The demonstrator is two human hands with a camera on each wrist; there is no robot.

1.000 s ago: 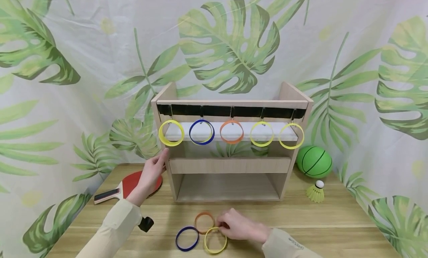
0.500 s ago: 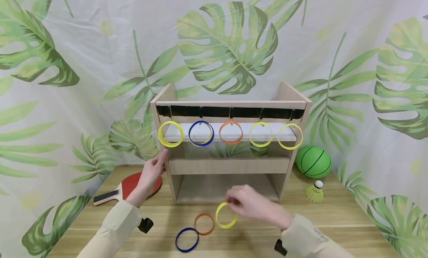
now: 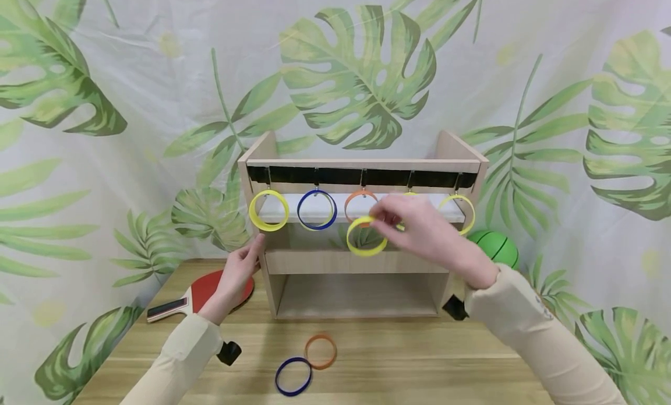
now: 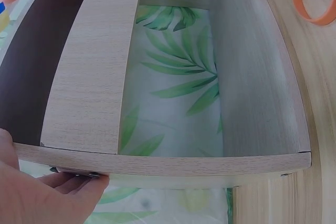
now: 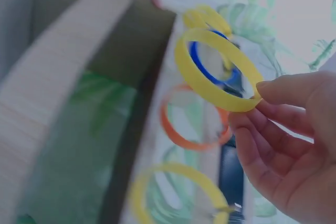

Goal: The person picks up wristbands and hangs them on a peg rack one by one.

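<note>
My right hand point(image 3: 427, 236) pinches a yellow ring point(image 3: 367, 253) between thumb and fingers, held up before the wooden shelf unit point(image 3: 362, 260). In the right wrist view, this yellow ring point(image 5: 210, 92) overlaps the hanging rings. My left hand point(image 3: 238, 274) holds the unit's left side panel point(image 4: 157, 166). Hooks on the black strip point(image 3: 341, 176) carry a yellow ring point(image 3: 268, 227) at far left, a blue ring point(image 3: 317, 226), an orange ring point(image 3: 348, 202) and a yellow ring point(image 3: 472, 215) at far right. Another hanging yellow ring is mostly behind my right hand.
On the tabletop in front lie an orange ring point(image 3: 321, 367) and a blue ring point(image 3: 293, 393). A red table tennis paddle point(image 3: 204, 288) rests at the left. Behind my right arm, a green ball point(image 3: 498, 247) is partly covered. A leaf-print cloth point(image 3: 157, 102) hangs behind.
My right hand has lifted the yellow ring off the tabletop and raised it to just below the hanging rings. It now covers one hanging yellow ring. My left hand stays put.
</note>
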